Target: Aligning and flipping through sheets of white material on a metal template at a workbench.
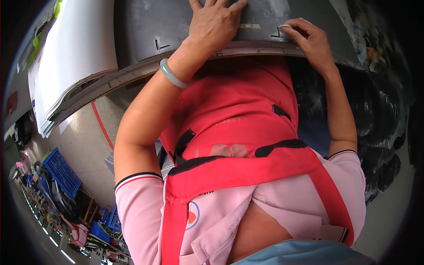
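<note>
My left hand (pixel 215 25) lies on a dark grey sheet (pixel 172 24) on the worktable, its fingers spread and pointing away from me. A pale green bangle (pixel 172 74) circles that wrist. At the sheet's near right part, my right hand (pixel 311 42) is closed in a pinch. A thin whitish edge (pixel 285 26) shows at its thumb and fingertips, too small to name. Beside the pinch is a black L-shaped corner mark (pixel 278 34). Another L-shaped mark (pixel 160 45) sits left of my left hand. Between the hands runs a short beige strip (pixel 249 26).
A stack of large white sheets (pixel 75 53) overhangs the table's left side. The table's near edge (pixel 247 47) runs close to my red apron (pixel 238 106). Black plastic bags (pixel 375 110) pile up at the right. Blue crates (pixel 62 172) and a person in pink (pixel 80 234) are farther left.
</note>
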Demonstrator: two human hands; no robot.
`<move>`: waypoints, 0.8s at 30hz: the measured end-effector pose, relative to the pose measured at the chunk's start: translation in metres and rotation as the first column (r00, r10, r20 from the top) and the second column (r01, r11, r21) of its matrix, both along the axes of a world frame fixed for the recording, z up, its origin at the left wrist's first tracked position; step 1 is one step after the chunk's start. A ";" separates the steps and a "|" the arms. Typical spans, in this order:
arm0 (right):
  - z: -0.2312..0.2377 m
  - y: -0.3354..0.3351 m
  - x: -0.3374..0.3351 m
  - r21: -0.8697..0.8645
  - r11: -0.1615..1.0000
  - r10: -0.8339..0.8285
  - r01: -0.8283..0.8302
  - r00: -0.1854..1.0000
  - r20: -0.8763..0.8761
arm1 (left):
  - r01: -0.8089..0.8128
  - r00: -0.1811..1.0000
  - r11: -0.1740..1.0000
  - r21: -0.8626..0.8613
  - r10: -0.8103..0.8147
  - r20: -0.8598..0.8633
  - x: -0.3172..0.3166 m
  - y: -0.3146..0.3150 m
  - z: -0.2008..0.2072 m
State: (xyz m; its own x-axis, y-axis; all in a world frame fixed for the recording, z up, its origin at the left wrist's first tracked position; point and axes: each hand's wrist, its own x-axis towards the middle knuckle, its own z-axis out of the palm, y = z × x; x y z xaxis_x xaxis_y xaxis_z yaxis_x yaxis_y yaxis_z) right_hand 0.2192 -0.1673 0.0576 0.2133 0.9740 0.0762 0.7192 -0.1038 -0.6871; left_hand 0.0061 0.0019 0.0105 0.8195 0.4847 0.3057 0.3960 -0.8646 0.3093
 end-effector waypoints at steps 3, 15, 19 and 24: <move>0.004 -0.001 -0.014 -0.027 1.000 -0.014 0.015 0.998 0.059 | 0.007 1.000 1.000 0.005 -0.007 0.003 0.000 0.000 0.004; 0.006 0.003 -0.013 -0.175 0.981 -0.075 0.087 0.994 0.074 | -0.017 0.999 1.000 -0.013 0.016 -0.029 -0.001 -0.001 0.006; -0.009 0.000 -0.016 -0.232 0.934 -0.310 0.271 0.939 -0.151 | -0.009 1.000 1.000 0.007 0.009 0.026 -0.001 0.000 0.005; -0.007 0.007 -0.005 -0.354 0.919 -0.225 0.175 0.969 -0.104 | -0.017 1.000 1.000 -0.001 0.017 0.009 0.000 -0.001 0.002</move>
